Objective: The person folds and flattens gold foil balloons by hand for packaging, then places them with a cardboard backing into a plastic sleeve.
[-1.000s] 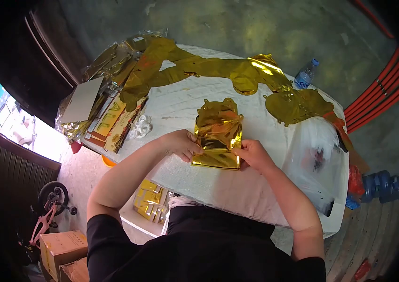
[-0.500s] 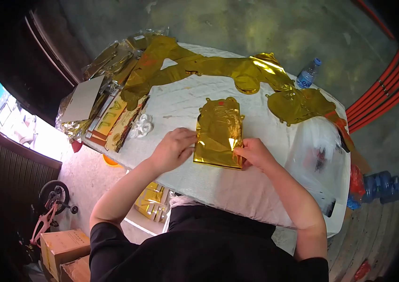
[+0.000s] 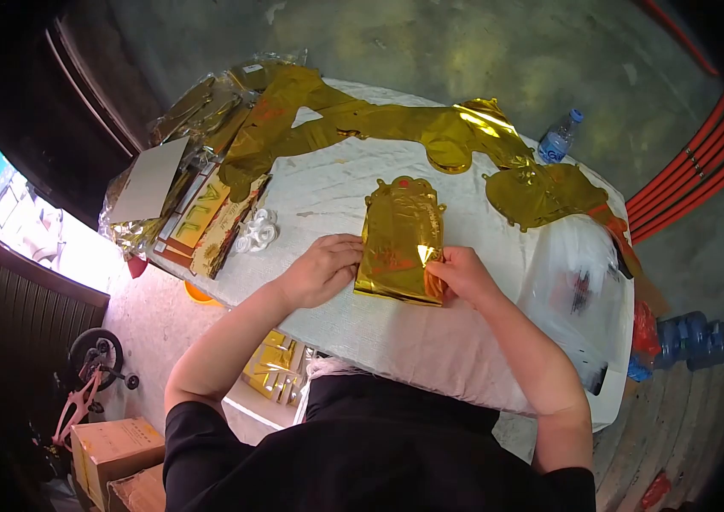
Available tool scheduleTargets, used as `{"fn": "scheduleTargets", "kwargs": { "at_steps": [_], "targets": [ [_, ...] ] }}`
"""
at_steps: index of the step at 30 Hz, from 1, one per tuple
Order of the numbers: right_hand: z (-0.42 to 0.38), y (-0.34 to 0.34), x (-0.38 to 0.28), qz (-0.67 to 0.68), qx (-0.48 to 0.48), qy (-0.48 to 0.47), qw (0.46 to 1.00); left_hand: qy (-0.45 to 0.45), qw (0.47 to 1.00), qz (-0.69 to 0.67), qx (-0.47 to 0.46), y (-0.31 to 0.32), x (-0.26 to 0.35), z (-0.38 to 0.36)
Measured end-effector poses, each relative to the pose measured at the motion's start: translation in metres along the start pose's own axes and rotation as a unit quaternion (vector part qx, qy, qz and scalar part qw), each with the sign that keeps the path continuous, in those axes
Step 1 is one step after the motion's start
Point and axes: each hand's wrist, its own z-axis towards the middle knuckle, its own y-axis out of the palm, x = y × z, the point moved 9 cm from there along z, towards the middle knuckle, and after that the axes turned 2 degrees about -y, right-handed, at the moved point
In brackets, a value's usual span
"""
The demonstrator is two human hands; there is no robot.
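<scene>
A folded piece of shiny gold foil (image 3: pixel 402 235) lies near the middle of the white-covered table (image 3: pixel 319 328), with a scalloped upper edge and small tabs. At its left edge rests my left hand (image 3: pixel 326 270), fingers curled and close together; its fingertips touch the foil, and whether they grip it is hard to see. My right hand (image 3: pixel 462 277) pinches the lower right edge of the foil between thumb and fingers. Beyond it, a long strip of gold foil (image 3: pixel 396 120) stretches across the back of the table.
White ribbon rolls (image 3: pixel 257 230), printed packets (image 3: pixel 198 222) and a pale card (image 3: pixel 150 181) are at left. A water bottle (image 3: pixel 560 136) stands at the back right. Clear plastic bags (image 3: pixel 568 282) lie at right. Cardboard boxes (image 3: pixel 114 448) and a bicycle (image 3: pixel 93 375) are on the floor.
The folded foil has turned slightly and shifted a little right, and its top layer looks flatter. My left hand has moved slightly right with its fingers against the edge.
</scene>
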Motion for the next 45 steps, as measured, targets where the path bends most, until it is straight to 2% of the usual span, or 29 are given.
{"fn": "scheduleTargets", "kwargs": {
  "at_steps": [5, 10, 15, 18, 20, 23, 24, 25, 26, 27, 28, 30, 31, 33, 34, 40, 45],
  "targets": [
    [0.007, -0.001, -0.001, -0.046, -0.005, 0.007, 0.999, -0.008, 0.999, -0.031, 0.007, 0.002, -0.001, 0.001],
    [0.009, -0.001, 0.000, -0.046, 0.014, -0.004, 0.999, -0.046, 0.997, -0.006, 0.068, 0.003, -0.006, -0.001],
    [0.007, -0.001, -0.006, -0.062, 0.009, -0.002, 0.998, -0.068, 0.994, -0.015, 0.082, 0.004, -0.008, 0.000],
    [0.009, 0.000, -0.003, 0.003, 0.000, -0.039, 0.999, -0.087, 0.993, -0.010, 0.083, 0.003, -0.007, 0.000],
    [0.008, -0.006, -0.014, 0.021, 0.036, -0.108, 0.993, -0.093, 0.992, -0.009, 0.080, 0.002, -0.004, 0.001],
    [-0.009, -0.012, -0.022, 0.078, 0.037, -0.087, 0.992, -0.152, 0.986, -0.019, 0.070, 0.003, -0.010, -0.003],
    [-0.009, -0.018, -0.013, 0.059, 0.037, -0.044, 0.997, -0.168, 0.983, -0.036, 0.068, 0.005, -0.014, -0.004],
    [-0.008, -0.017, -0.010, 0.058, 0.036, -0.043, 0.997, -0.183, 0.979, -0.053, 0.066, 0.007, -0.017, -0.005],
    [-0.013, -0.025, -0.025, -0.040, 0.098, -0.141, 0.984, -0.183, 0.979, -0.054, 0.066, 0.008, -0.019, -0.005],
    [-0.023, -0.029, -0.041, -0.137, 0.157, -0.236, 0.949, -0.177, 0.981, -0.054, 0.063, 0.009, -0.020, -0.004],
    [-0.025, -0.026, -0.042, -0.137, 0.157, -0.236, 0.949, -0.171, 0.982, -0.054, 0.060, 0.010, -0.020, -0.004],
    [-0.045, 0.003, -0.071, -0.334, 0.152, -0.389, 0.845, -0.174, 0.982, -0.043, 0.066, 0.008, -0.018, -0.004],
    [-0.047, 0.009, -0.074, -0.333, 0.152, -0.390, 0.845, -0.176, 0.981, -0.033, 0.071, 0.006, -0.016, -0.005],
    [-0.046, 0.038, -0.075, -0.448, 0.101, -0.388, 0.799, -0.170, 0.982, -0.029, 0.078, 0.003, -0.013, -0.003],
    [-0.037, 0.051, -0.066, -0.466, 0.046, -0.340, 0.815, -0.168, 0.982, -0.029, 0.082, 0.002, -0.011, -0.004],
    [-0.021, 0.062, -0.042, -0.497, 0.001, -0.325, 0.805, -0.165, 0.982, -0.040, 0.083, 0.002, -0.012, -0.003],
    [-0.021, 0.062, -0.040, -0.507, 0.009, -0.340, 0.792, -0.158, 0.985, -0.023, 0.068, -0.001, -0.008, 0.001]
  ]
}}
